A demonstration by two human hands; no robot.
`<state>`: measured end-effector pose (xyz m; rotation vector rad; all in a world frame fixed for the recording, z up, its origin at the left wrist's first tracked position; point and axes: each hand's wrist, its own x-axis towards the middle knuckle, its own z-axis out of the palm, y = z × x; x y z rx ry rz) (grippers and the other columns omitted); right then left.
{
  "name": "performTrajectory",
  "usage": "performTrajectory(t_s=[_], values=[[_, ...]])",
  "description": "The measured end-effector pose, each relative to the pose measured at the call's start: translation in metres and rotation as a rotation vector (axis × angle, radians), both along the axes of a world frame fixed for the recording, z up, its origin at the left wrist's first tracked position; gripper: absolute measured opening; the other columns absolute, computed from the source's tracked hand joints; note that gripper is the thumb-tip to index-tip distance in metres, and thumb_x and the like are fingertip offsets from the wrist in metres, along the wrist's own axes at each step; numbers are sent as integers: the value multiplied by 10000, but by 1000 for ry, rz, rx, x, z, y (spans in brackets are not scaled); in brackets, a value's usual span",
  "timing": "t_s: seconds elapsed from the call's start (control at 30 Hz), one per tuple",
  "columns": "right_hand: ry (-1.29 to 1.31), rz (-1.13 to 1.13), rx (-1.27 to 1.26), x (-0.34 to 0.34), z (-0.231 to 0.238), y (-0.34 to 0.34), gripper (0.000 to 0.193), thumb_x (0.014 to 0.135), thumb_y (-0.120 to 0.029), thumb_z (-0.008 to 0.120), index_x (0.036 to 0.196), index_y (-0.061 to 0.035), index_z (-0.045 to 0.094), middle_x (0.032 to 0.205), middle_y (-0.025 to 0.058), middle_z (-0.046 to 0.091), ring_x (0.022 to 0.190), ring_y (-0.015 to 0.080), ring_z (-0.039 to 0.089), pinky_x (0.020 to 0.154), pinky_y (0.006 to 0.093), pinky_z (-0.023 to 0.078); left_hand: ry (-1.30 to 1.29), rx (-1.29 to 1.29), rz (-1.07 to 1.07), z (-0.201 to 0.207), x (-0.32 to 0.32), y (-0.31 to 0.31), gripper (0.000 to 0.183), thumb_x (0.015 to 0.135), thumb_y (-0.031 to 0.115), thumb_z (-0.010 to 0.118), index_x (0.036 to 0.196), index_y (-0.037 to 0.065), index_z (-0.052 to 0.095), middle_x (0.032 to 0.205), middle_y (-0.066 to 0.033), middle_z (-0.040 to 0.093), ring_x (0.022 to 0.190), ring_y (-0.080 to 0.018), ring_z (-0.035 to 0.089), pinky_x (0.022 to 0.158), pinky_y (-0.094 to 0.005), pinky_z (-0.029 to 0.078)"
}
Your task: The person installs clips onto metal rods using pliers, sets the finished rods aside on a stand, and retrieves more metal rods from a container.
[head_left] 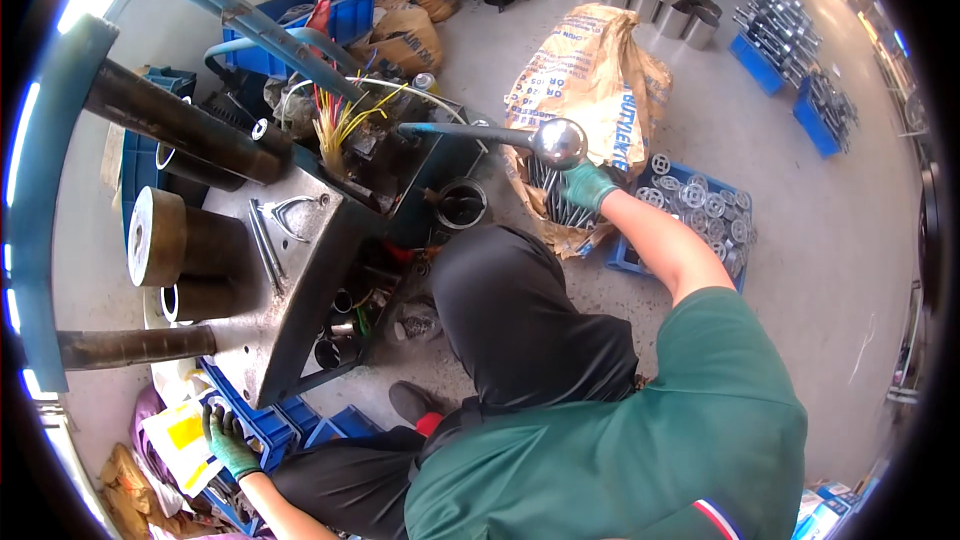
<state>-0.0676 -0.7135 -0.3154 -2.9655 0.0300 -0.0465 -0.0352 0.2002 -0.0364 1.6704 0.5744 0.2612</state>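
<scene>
My right hand (590, 186), in a green glove, reaches to the mouth of a brown paper sack (585, 80). Grey metal rods (565, 202) lie inside the sack, beside the hand. Its fingers are mostly hidden behind the shiny ball end (559, 143) of a blue lever (460, 130), so what they hold is not visible. Low on the left, my left hand (230, 442), also gloved in green, has its fingers stretched apart next to a white and yellow container (183, 440) and a blue crate (262, 430). I see nothing gripped in it.
A machine with a steel table (255, 315) and thick columns (180, 120) stands on my left. Two tools (280, 230) lie on it. Loose coloured wires (340, 125) stick up behind. A blue crate of round metal parts (700, 210) sits right of the sack.
</scene>
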Motion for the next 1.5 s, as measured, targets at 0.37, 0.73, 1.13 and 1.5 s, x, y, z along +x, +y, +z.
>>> performTrajectory(t_s=[0.37,0.73,1.13,1.5], values=[[333,-855,128,37,25,3,499,920,-419,543,1269,-92,685,1278,192,692,1184,371,651,1040,478,498,-33,19,2,4,-7,12,444,1059,278,545,1482,143,564,1346,-109,640,1155,-245,611,1039,-390,452],[112,-916,48,41,18,-54,544,947,-461,510,1330,-103,656,1333,173,675,1230,359,635,1067,472,481,-59,161,-48,-12,-22,44,435,1070,261,560,1487,134,561,1306,-101,676,1051,-175,658,889,-298,500],[155,-842,-7,55,6,-65,594,976,-507,474,1396,-115,624,1392,151,657,1280,347,618,1096,465,462,-18,78,-93,-14,-8,57,451,1065,289,566,1487,130,572,1334,-97,671,1097,-185,661,918,-302,486],[18,-762,-79,13,-50,-71,640,1002,-548,441,1457,-126,595,1447,131,640,1326,335,603,1124,460,445,-1,-34,32,-5,4,20,422,1074,263,540,1473,132,590,1304,-93,692,1092,-191,672,942,-322,490]])
